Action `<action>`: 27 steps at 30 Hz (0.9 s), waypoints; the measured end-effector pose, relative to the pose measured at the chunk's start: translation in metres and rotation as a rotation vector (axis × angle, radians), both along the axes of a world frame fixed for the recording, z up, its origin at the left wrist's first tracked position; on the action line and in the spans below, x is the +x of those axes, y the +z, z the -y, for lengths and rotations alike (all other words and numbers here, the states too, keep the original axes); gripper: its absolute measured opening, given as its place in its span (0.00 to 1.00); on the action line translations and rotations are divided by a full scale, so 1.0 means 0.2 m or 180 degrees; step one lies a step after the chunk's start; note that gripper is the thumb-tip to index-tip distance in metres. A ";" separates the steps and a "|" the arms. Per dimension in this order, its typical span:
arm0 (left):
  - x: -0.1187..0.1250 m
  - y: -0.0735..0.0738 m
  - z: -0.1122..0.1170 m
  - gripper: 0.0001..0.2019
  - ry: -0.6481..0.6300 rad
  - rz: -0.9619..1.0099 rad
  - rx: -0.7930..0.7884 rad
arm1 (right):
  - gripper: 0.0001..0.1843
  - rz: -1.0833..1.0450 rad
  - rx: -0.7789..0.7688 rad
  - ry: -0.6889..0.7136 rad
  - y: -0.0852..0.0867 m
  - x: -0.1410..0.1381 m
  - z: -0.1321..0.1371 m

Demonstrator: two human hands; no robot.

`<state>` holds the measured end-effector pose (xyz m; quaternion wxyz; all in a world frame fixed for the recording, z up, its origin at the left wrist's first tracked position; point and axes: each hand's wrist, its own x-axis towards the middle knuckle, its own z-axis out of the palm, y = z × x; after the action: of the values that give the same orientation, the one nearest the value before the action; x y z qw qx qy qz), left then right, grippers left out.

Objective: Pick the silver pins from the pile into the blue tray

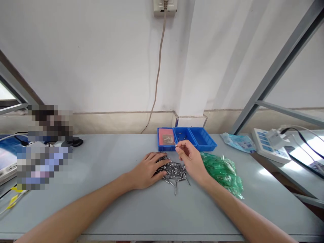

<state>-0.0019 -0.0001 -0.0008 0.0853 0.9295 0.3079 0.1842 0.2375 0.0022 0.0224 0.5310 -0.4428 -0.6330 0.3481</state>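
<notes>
A pile of small silver metal pins that look like pop rivets (175,172) lies loose on the grey table. My left hand (148,170) rests palm down at the pile's left side, its fingers spread over some of the pins. Raised over the pile's right side, my right hand (191,160) pinches one small metal pin between thumb and fingertips; most of it is hidden. Just behind is a blue compartment tray (206,147). Its left compartment holds a pink card (165,132) and a small clear bag of parts (167,139); a few pins lie in the middle one.
A crumpled green plastic bag (224,173) lies right of my right hand. Farther right are a light blue packet (238,142) and a white power strip (270,148) with plugs. Black round objects (77,141) sit at the left rear, beside a blurred-out area. A cable (160,60) hangs down the wall.
</notes>
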 end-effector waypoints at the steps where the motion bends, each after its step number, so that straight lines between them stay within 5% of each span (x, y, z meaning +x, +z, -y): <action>1: 0.00 0.00 0.00 0.23 0.0008 -0.0008 -0.0005 | 0.10 0.0177 0.0139 -0.0053 0.00 0.00 0.01; 16: 0.00 0.00 0.00 0.23 0.0009 0.0002 0.0004 | 0.09 0.0305 0.0306 -0.0129 0.01 -0.01 0.03; 27: 0.00 0.00 0.00 0.23 0.0003 0.0005 -0.0013 | 0.17 -0.1525 -0.1126 0.0880 0.03 0.00 0.01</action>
<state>-0.0016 -0.0002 -0.0009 0.0873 0.9291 0.3086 0.1844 0.2367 0.0005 0.0279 0.5275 -0.3437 -0.4739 0.6157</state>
